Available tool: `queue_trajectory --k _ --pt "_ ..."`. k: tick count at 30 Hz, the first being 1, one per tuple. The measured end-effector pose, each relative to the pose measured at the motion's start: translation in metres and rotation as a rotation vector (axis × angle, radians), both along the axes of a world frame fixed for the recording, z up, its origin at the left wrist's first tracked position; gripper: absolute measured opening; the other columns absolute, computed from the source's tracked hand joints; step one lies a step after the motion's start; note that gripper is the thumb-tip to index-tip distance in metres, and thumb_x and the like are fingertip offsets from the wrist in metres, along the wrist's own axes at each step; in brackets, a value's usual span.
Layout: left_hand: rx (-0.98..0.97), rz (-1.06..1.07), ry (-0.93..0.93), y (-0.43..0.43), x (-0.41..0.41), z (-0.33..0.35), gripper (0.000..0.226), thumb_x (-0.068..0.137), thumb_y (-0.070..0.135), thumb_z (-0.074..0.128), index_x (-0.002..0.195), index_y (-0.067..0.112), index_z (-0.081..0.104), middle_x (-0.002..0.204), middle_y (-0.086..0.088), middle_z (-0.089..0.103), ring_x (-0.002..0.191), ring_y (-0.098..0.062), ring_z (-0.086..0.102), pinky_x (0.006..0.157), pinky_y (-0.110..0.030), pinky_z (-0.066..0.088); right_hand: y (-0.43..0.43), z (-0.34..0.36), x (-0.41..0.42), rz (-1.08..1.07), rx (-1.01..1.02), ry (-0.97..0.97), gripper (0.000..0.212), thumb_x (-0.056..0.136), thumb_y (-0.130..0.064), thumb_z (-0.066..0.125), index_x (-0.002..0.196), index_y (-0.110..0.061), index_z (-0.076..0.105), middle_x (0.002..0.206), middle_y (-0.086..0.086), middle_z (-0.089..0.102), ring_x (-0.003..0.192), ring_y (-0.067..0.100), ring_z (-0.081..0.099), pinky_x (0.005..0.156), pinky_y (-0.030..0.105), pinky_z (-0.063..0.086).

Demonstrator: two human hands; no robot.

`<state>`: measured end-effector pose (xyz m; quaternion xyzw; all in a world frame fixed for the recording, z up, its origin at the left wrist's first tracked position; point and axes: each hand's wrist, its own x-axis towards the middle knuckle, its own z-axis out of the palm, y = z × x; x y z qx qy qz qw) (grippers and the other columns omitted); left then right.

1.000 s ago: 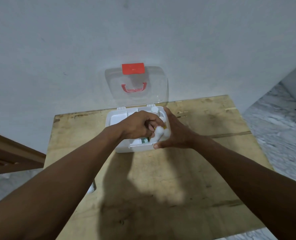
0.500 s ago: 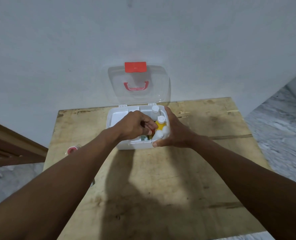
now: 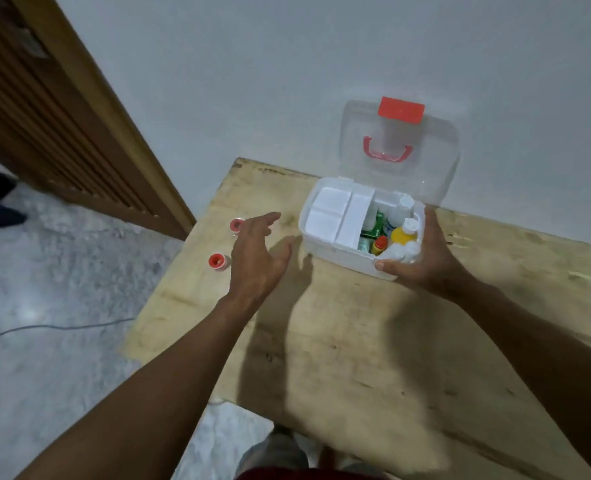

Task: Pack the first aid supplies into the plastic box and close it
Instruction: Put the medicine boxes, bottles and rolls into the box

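White plastic box (image 3: 342,252) sits on a plywood table (image 3: 356,358) by the wall, its clear lid (image 3: 401,174) upright with a red latch (image 3: 400,110) at the top. A white tray (image 3: 332,213) fills the box's left part and bottles (image 3: 403,233) stand in the right. The right hand (image 3: 425,261) grips the box's near right corner, thumb on the front wall. The left hand (image 3: 259,254) is spread, fingers straight, holding nothing, just beside a red-cored roll (image 3: 237,224) and a second roll (image 3: 217,261) on the table.

Two bare forearms (image 3: 155,386), a dark red garment (image 3: 273,475) edge, grey fabric (image 3: 273,452) just beyond
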<state>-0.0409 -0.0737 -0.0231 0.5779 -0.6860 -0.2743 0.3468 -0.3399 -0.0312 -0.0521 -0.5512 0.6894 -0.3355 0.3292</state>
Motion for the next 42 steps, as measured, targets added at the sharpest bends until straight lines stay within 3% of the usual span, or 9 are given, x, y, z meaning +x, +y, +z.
queue_trajectory --k 5,15,21,25,27,30,34,39,42 --pt "0.044 0.208 -0.179 0.031 0.037 -0.029 0.042 0.086 0.023 0.068 0.126 0.011 0.061 0.118 -0.010 0.061 0.102 -0.027 0.061 0.083 -0.032 0.045 0.003 0.003 -0.001 0.030 -0.033 0.028 0.122 0.048 -0.063 0.086 0.146 -0.037 0.018 0.144 -0.005 0.032 0.132 0.020 0.041 0.107 0.050 0.044" --pt "0.080 0.168 -0.402 0.026 0.038 -0.039 0.034 0.084 0.022 0.073 0.111 0.003 0.067 0.104 -0.019 0.062 0.089 -0.038 0.060 0.075 -0.038 0.044 0.006 0.006 -0.004 0.023 0.001 0.061 0.118 0.050 -0.065 0.085 0.143 -0.036 0.018 0.146 -0.005 0.032 0.133 0.020 0.040 0.108 0.050 0.042" --pt "0.209 0.110 -0.559 -0.001 0.032 -0.036 0.031 0.096 0.017 0.054 0.124 0.005 0.055 0.108 -0.023 0.064 0.102 -0.040 0.057 0.073 -0.036 0.034 0.004 0.007 -0.004 0.024 -0.001 0.025 0.122 0.048 -0.066 0.086 0.145 -0.037 0.017 0.147 -0.006 0.032 0.133 0.019 0.041 0.108 0.050 0.043" --pt "0.224 0.052 -0.575 -0.004 0.026 -0.027 0.056 0.090 0.006 0.052 0.144 0.017 0.041 0.105 -0.023 0.065 0.095 -0.040 0.059 0.071 -0.037 0.037 0.005 0.006 -0.004 0.019 0.006 0.022 0.126 0.047 -0.066 0.086 0.147 -0.037 0.015 0.148 -0.005 0.030 0.135 0.019 0.039 0.109 0.050 0.042" --pt "0.219 0.031 -0.553 -0.004 0.019 -0.017 0.068 0.085 0.002 0.054 0.148 0.023 0.037 0.101 -0.021 0.065 0.084 -0.036 0.058 0.065 -0.034 0.035 0.005 0.007 -0.004 0.017 0.013 0.017 0.126 0.046 -0.067 0.086 0.146 -0.038 0.015 0.146 -0.006 0.031 0.134 0.020 0.039 0.108 0.050 0.043" --pt "0.203 0.028 -0.497 -0.011 0.005 0.007 0.072 0.083 0.003 0.056 0.146 0.030 0.036 0.106 -0.015 0.063 0.083 -0.030 0.055 0.066 -0.034 0.035 0.004 0.008 -0.004 0.001 0.018 0.017 0.126 0.045 -0.068 0.086 0.145 -0.039 0.015 0.145 -0.007 0.031 0.135 0.019 0.037 0.108 0.050 0.043" --pt "0.188 -0.082 -0.377 -0.031 -0.014 0.054 0.075 0.081 0.009 0.062 0.146 0.035 0.034 0.089 -0.009 0.067 0.080 -0.029 0.064 0.065 -0.032 0.047 0.004 0.005 -0.004 -0.031 0.083 0.029 0.141 0.040 -0.078 0.083 0.150 -0.039 0.004 0.153 -0.008 0.025 0.141 0.021 0.033 0.111 0.050 0.040" --pt "0.402 -0.361 -0.109 -0.058 -0.054 0.103 0.079 0.076 0.001 0.075 0.140 0.036 0.046 0.086 -0.015 0.066 0.083 -0.032 0.070 0.072 -0.042 0.062 0.005 0.007 -0.004 -0.034 0.117 0.038 0.143 0.039 -0.080 0.081 0.149 -0.042 -0.002 0.155 -0.005 0.021 0.144 0.023 0.028 0.112 0.052 0.037" --pt "0.497 -0.475 -0.098 -0.071 -0.080 0.107 0.080 0.073 -0.001 0.080 0.138 0.034 0.049 0.090 -0.011 0.064 0.087 -0.030 0.069 0.075 -0.045 0.062 0.005 0.006 -0.004 -0.033 0.113 0.054 0.143 0.039 -0.081 0.080 0.150 -0.038 0.000 0.155 -0.007 0.022 0.143 0.022 0.029 0.110 0.053 0.039"
